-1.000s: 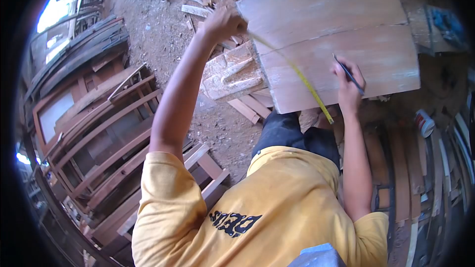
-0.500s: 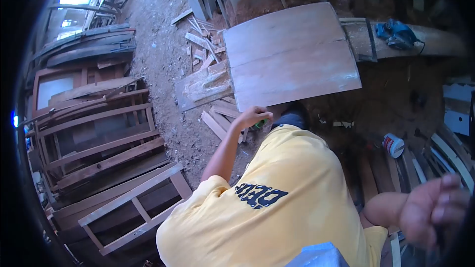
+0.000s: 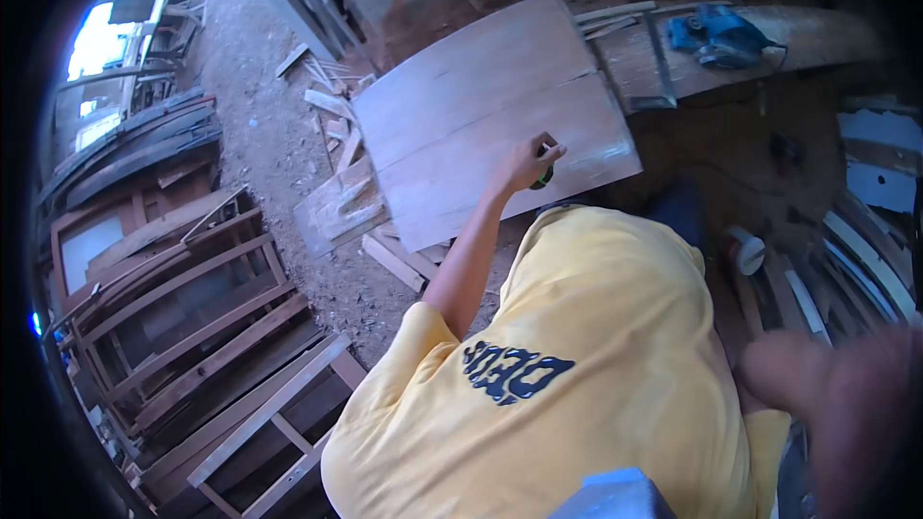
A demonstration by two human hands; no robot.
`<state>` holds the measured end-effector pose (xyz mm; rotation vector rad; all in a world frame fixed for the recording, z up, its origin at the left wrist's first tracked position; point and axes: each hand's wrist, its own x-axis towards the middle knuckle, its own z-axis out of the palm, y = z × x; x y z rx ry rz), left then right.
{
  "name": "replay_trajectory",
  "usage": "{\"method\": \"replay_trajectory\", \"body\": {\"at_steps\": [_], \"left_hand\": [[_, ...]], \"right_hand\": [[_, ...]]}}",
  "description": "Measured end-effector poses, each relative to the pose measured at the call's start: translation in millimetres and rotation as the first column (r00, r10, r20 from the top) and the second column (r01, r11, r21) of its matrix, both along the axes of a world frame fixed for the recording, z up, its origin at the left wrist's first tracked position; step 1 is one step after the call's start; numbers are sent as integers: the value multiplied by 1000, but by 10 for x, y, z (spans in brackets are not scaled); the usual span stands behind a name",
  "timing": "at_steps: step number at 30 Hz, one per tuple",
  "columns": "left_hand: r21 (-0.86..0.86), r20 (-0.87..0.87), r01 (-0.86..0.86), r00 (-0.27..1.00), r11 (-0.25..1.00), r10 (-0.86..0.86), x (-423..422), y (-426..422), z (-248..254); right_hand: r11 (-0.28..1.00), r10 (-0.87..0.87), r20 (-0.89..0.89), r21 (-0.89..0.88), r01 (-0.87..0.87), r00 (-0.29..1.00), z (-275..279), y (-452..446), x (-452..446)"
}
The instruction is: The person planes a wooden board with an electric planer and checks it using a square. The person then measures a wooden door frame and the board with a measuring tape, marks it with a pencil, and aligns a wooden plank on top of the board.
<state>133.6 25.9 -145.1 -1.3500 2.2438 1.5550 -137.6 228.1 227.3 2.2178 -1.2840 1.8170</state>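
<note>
My left hand is closed around a small green and black object that looks like a tape measure. The hand hangs over the near part of a broad wooden panel; whether it touches the surface I cannot tell. A seam or crack runs across the panel. At the lower right edge of view, my right hand is smeared by motion, apart from the panel. Its fingers cannot be made out.
A blue power planer rests on a long board at upper right. Wooden frames are stacked on the left. Offcuts litter the dirt floor. A white tub stands near timber strips on the right.
My left hand has moved forward and right, from the panel's near edge to over the panel, carrying the tape measure. My right hand has shifted and blurred. The view has turned.
</note>
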Motion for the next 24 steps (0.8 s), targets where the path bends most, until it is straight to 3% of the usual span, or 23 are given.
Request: {"method": "replay_trajectory", "body": {"at_steps": [1, 2, 4, 5, 7, 9, 10, 11, 12, 13, 15, 16, 19, 21, 24], "left_hand": [[36, 31, -8, 999, 999, 7, -276, 20, 98], [-45, -77, 13, 997, 999, -17, -422, 16, 45], [-64, -75, 41, 996, 997, -46, -808, 48, 79], [-85, -30, 65, 997, 994, -68, -967, 93, 77], [-170, -28, 92, 995, 981, -98, -1358, 216, 0], [-442, 184, 176, 978, 880, -102, -1805, 339, -105], [-449, 161, 138, 984, 883, -71, -2043, 396, -173], [-534, 176, 126, 984, 836, -36, -2236, 470, -259], [-612, 202, 120, 979, 782, 8, -2447, 498, -326], [-618, 209, 88, 976, 781, 56, -2651, 470, -374], [-569, 238, 68, 968, 820, 85, -2878, 547, -422], [-663, 229, 73, 967, 745, 110, -2947, 578, -455], [-604, 430, 215, 899, 767, 87, -3101, 599, -409], [-622, 465, 253, 881, 741, 89, -3278, 564, -284], [-613, 428, 314, 903, 725, -30, -3672, 470, -211]], "right_hand": [[994, -94, 36, 62, 91, 995, -76, -160, -197], [969, -202, 75, 158, 189, 976, -219, -362, -404], [840, -399, 91, 436, 323, 912, -737, -795, -914], [705, -479, 21, 604, 371, 877, -1036, -962, -1165], [590, -533, -114, 661, 465, 838, -2096, -1203, -2007], [447, -460, -472, 608, 656, 752, -2765, -1337, -2620], [327, -372, -552, 675, 661, 747, -2831, -1446, -2827], [363, -283, -595, 659, 659, 752, -3064, -1558, -3095], [418, -150, -542, 723, 550, 827, -3302, -1711, -3419], [378, 15, -453, 828, 414, 892, -3447, -1857, -3653], [281, 240, -367, 912, 297, 899, -3476, -2034, -3836], [276, 276, -331, 926, 255, 902, -3459, -2042, -3887], [322, 217, -309, 918, 231, 926, -3261, -1972, -4179], [332, 169, -301, 914, 233, 939, -3152, -1745, -4698], [245, 58, -248, 942, 228, 967, -2971, -1450, -5666]]}}
